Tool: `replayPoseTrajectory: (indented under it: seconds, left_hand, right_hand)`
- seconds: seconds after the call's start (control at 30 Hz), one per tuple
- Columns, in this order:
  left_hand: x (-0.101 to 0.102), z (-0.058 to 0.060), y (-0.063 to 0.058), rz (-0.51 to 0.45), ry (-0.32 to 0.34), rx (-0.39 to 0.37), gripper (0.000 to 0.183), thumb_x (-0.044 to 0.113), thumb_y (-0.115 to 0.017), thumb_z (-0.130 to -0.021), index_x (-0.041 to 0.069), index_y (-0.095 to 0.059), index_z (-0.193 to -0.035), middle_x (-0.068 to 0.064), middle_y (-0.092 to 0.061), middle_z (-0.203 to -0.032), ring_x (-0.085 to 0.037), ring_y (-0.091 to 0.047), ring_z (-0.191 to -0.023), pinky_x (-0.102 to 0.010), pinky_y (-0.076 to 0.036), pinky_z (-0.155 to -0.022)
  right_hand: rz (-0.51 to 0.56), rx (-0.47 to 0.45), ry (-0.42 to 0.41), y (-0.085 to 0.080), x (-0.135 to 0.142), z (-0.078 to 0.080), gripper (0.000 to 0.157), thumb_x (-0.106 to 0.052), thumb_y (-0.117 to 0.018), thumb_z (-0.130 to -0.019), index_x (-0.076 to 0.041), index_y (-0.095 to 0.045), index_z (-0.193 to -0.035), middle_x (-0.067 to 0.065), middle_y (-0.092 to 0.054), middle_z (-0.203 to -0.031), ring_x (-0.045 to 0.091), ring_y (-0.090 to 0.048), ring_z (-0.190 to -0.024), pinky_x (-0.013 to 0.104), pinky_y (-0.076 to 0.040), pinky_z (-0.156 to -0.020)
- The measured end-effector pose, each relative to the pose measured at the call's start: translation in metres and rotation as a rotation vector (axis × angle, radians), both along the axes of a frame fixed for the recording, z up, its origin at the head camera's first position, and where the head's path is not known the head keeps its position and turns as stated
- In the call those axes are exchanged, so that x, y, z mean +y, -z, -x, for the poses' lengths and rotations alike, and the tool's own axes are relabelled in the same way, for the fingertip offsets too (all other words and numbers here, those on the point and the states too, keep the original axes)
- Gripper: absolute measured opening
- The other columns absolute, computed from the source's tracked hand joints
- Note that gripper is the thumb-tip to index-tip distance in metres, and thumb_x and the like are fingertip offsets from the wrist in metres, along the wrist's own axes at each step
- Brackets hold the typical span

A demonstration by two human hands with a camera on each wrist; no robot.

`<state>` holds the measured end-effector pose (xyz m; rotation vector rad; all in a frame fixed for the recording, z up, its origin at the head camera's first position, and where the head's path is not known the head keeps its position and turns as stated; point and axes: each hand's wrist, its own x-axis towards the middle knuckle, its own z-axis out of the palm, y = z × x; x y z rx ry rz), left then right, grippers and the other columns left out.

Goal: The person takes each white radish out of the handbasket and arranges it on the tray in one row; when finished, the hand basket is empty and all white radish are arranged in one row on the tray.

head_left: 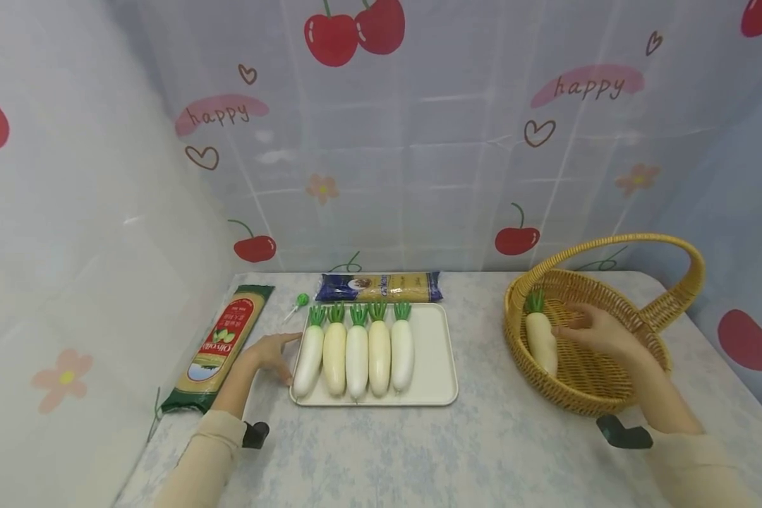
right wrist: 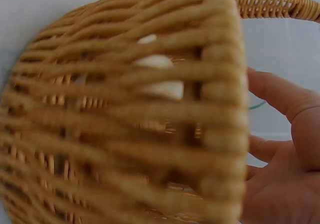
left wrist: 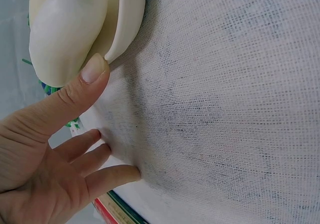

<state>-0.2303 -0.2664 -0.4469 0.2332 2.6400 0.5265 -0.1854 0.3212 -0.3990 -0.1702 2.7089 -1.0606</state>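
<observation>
Several white radishes (head_left: 357, 360) with green tops lie side by side on a cream tray (head_left: 434, 356). My left hand (head_left: 271, 355) is beside the tray's left edge, fingers spread on the cloth. In the left wrist view, its thumb (left wrist: 92, 69) meets the tray's rim near the outermost radish. A single radish (head_left: 542, 342) lies along the left inside of a wicker basket (head_left: 584, 402). Over the basket is my right hand (head_left: 600, 335), its fingertips right by that radish; whether they touch it, I cannot tell. The basket wall (right wrist: 125, 109) hides part of this hand in the right wrist view.
A blue-and-yellow pasta packet (head_left: 381, 287) lies behind the tray. To the left are a green lollipop (head_left: 301, 300) and a long red-and-green noodle packet (head_left: 222, 346). The basket's handle (head_left: 629, 240) arches above it. A printed curtain (head_left: 419, 155) hangs behind the table.
</observation>
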Motion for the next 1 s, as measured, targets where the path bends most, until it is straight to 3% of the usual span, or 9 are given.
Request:
replayPoseTrajectory:
  seconds: [0.23, 0.5, 0.67, 0.8, 0.9, 0.93, 1.0]
  left_hand:
    - [0.001, -0.001, -0.001, 0.007, -0.01, -0.001, 0.103, 0.012, -0.09, -0.051, 0.004, -0.041, -0.141, -0.031, -0.046, -0.134, -0.048, -0.042, -0.123, -0.058, -0.038, -0.098]
    - [0.004, -0.002, -0.006, 0.006, -0.01, -0.013, 0.102, 0.011, -0.09, -0.052, 0.003, -0.041, -0.141, -0.031, -0.045, -0.134, -0.048, -0.043, -0.122, -0.058, -0.039, -0.097]
    - [0.003, -0.001, -0.007, 0.004, -0.013, -0.015, 0.103, 0.012, -0.09, -0.052, 0.004, -0.04, -0.142, -0.032, -0.046, -0.133, -0.048, -0.044, -0.121, -0.058, -0.041, -0.096]
    - [0.002, 0.0, -0.006, 0.01, -0.014, -0.018, 0.103, 0.013, -0.09, -0.053, 0.005, -0.04, -0.142, -0.031, -0.046, -0.134, -0.048, -0.043, -0.122, -0.058, -0.04, -0.097]
    - [0.002, 0.001, -0.005, 0.016, -0.005, -0.02, 0.103, 0.014, -0.091, -0.053, 0.005, -0.04, -0.142, -0.031, -0.045, -0.134, -0.049, -0.042, -0.123, -0.058, -0.04, -0.097]
    - [0.002, 0.001, -0.005, 0.015, -0.009, -0.024, 0.103, 0.014, -0.091, -0.053, 0.005, -0.04, -0.142, -0.031, -0.045, -0.134, -0.049, -0.042, -0.123, -0.058, -0.039, -0.097]
    - [0.002, 0.001, -0.004, 0.013, -0.012, -0.027, 0.103, 0.014, -0.091, -0.052, 0.005, -0.04, -0.142, -0.031, -0.045, -0.135, -0.048, -0.042, -0.123, -0.058, -0.039, -0.097]
  right_hand:
    - [-0.044, -0.031, -0.137, -0.012, 0.012, 0.007, 0.077, -0.03, -0.062, -0.09, 0.018, -0.025, -0.137, 0.045, -0.039, -0.126, 0.054, -0.049, -0.108, 0.046, -0.054, -0.074]
    - [-0.094, -0.097, -0.172, -0.035, 0.021, 0.029, 0.083, -0.032, -0.059, -0.092, 0.018, -0.014, -0.14, 0.044, -0.042, -0.124, 0.05, -0.054, -0.105, 0.047, -0.054, -0.078]
    - [-0.081, -0.16, -0.193, -0.026, 0.012, 0.041, 0.084, -0.031, -0.059, -0.092, 0.02, -0.012, -0.139, 0.046, -0.028, -0.133, 0.053, -0.048, -0.111, 0.049, -0.054, -0.08]
    - [-0.069, -0.19, -0.197, -0.012, 0.006, 0.051, 0.085, -0.03, -0.064, -0.089, 0.015, -0.015, -0.142, 0.043, -0.018, -0.139, 0.051, -0.051, -0.105, 0.049, -0.054, -0.074]
    - [-0.071, -0.217, -0.194, -0.003, 0.003, 0.058, 0.089, -0.03, -0.066, -0.087, 0.014, -0.013, -0.143, 0.043, -0.016, -0.139, 0.044, -0.053, -0.101, 0.047, -0.055, -0.073]
    - [-0.08, -0.229, -0.193, 0.0, 0.002, 0.06, 0.091, -0.032, -0.066, -0.087, 0.015, -0.012, -0.142, 0.044, -0.027, -0.131, 0.042, -0.056, -0.094, 0.046, -0.055, -0.071]
    - [-0.088, -0.257, -0.205, 0.003, 0.001, 0.064, 0.094, -0.032, -0.066, -0.087, 0.016, -0.007, -0.142, 0.046, -0.025, -0.13, 0.04, -0.056, -0.098, 0.046, -0.055, -0.074]
